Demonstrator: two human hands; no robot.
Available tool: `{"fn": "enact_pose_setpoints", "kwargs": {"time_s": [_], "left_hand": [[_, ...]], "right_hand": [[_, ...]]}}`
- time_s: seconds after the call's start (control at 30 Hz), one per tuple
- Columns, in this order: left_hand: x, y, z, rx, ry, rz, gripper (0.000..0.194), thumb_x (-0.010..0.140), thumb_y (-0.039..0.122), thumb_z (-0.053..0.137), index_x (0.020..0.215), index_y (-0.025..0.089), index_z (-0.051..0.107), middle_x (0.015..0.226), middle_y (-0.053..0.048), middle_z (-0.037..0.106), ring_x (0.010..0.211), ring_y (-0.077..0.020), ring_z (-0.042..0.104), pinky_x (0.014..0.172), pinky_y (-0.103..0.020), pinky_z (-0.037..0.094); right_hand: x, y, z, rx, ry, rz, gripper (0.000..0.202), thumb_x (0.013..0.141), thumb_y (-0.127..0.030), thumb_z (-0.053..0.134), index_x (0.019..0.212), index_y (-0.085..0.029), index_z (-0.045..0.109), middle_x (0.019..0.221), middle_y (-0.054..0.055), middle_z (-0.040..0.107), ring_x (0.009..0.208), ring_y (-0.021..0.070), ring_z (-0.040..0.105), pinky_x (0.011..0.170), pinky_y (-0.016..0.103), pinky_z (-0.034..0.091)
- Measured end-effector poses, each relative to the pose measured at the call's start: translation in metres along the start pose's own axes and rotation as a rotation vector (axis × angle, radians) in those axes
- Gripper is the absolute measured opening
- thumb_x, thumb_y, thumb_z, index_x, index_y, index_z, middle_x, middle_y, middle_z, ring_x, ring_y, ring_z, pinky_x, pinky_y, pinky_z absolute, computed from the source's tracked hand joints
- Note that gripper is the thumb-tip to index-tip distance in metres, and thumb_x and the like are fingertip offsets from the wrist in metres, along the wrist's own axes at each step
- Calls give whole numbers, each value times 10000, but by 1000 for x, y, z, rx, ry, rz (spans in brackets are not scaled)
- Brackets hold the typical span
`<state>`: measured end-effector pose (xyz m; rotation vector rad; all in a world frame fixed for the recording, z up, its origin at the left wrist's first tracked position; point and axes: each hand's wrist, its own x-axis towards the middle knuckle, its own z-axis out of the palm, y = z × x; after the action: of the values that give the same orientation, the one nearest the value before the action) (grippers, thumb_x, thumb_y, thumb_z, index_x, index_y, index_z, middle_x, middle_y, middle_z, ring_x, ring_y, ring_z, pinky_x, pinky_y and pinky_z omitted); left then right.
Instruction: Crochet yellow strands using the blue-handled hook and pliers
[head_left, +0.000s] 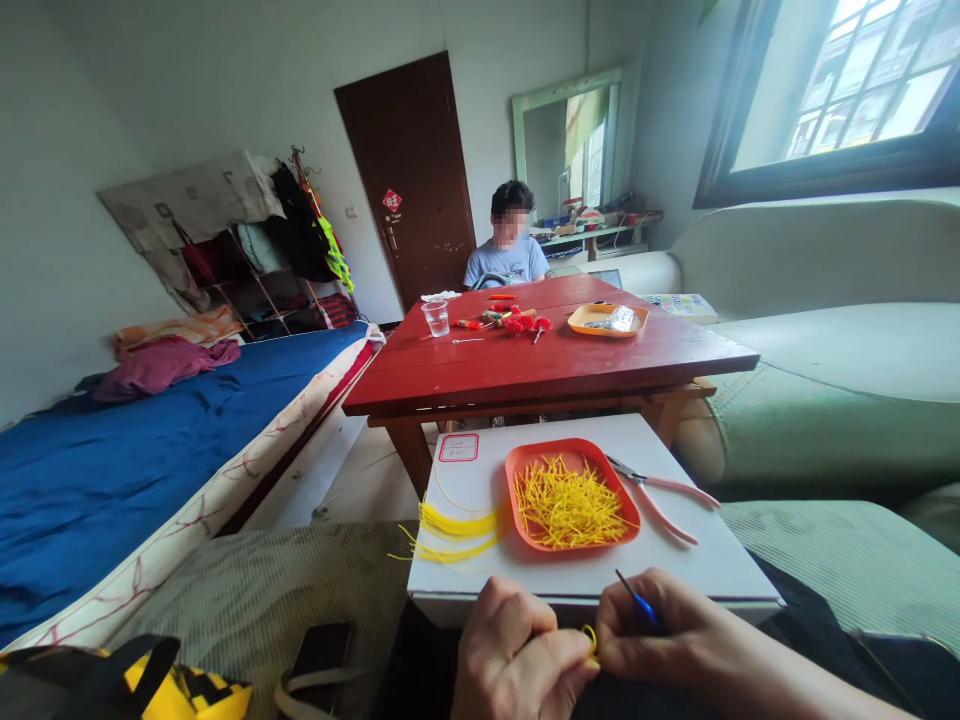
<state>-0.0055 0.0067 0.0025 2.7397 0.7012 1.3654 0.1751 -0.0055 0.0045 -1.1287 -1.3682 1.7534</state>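
My left hand [514, 650] is closed in a pinch at the front edge of the white box, on a small loop of yellow cord [590, 634]. My right hand [660, 625] meets it fingertip to fingertip and grips a slim tool with a blue handle [646, 612]; its thin dark end points up and left, and its exact kind does not show. Just beyond both hands, an orange tray [521, 450] on the box holds a heap of short yellow cord pieces [574, 503]. Pliers with pink handles [660, 490] lie against its right side, and longer yellow strands [457, 525] lie to its left.
The white box [480, 575] sits before a red table [465, 375] bearing a clear plastic cup [436, 319], red fuzzy pieces [525, 322] and an orange dish [645, 318]. Another person [506, 260] sits behind it. A phone [322, 650] lies at my left.
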Motion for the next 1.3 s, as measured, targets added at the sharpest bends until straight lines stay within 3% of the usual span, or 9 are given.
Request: {"fn": "enact_pose_setpoints", "kwargs": {"time_s": [0.2,0.5,0.6,0.7,0.8,0.87,1.07,1.23,1.3], "left_hand": [[4,-4,-4,155,-56,176,130,835,125,526,744,142,618,555,-2,521,587,-142,438,553,-255,378],[10,-7,1,265,-15,381,322,865,29,379,668,127,613,514,12,490,534,-133,432,553,-274,363],[9,-5,-4,117,-60,183,273,862,100,442,655,126,617,534,-12,514,554,-140,453,547,-256,380],[2,-5,-3,-295,-116,-360,222,838,272,549,684,140,639,621,-23,558,603,-131,510,562,-220,406],[-6,-4,7,-704,-17,-846,299,758,423,623,638,150,642,606,7,533,553,-100,479,534,-196,380],[-10,-2,15,-818,56,-977,337,704,464,660,601,144,645,579,16,511,532,-91,446,522,-194,355],[-9,5,18,-706,116,-914,318,716,443,650,594,150,661,565,14,502,537,-109,450,534,-214,349],[-11,7,14,-449,154,-714,190,765,321,624,650,178,672,623,-7,545,622,-151,504,616,-254,386],[-11,8,14,-470,162,-715,170,761,307,629,656,181,670,629,-3,542,623,-145,498,627,-254,387]], "right_hand": [[-2,3,-2,134,-22,128,378,548,-471,748,609,-145,567,494,-79,433,437,39,278,439,192,189],[-5,-5,3,199,-55,260,356,557,-479,722,557,-192,512,345,-128,321,301,28,210,318,172,150],[-16,-11,7,106,104,105,329,576,-488,726,640,-199,584,514,-64,511,474,78,451,469,161,380],[-27,-9,10,-89,320,-144,279,698,-489,623,839,-249,642,852,14,661,831,188,575,768,240,439],[-26,2,11,-333,307,-231,184,779,-388,526,788,-241,637,794,24,683,733,187,592,700,249,448],[-20,10,11,-421,232,-227,177,793,-337,497,772,-220,628,702,11,652,646,162,557,637,241,434],[-9,24,14,-274,156,-236,370,828,-457,450,1079,-210,564,592,-41,473,536,129,382,510,248,320],[-13,25,18,-100,276,-231,366,758,-538,543,950,-252,668,662,7,570,598,163,445,578,274,389],[-14,24,20,78,302,-171,351,692,-536,641,912,-267,694,639,-2,563,597,154,446,556,251,397]]}}
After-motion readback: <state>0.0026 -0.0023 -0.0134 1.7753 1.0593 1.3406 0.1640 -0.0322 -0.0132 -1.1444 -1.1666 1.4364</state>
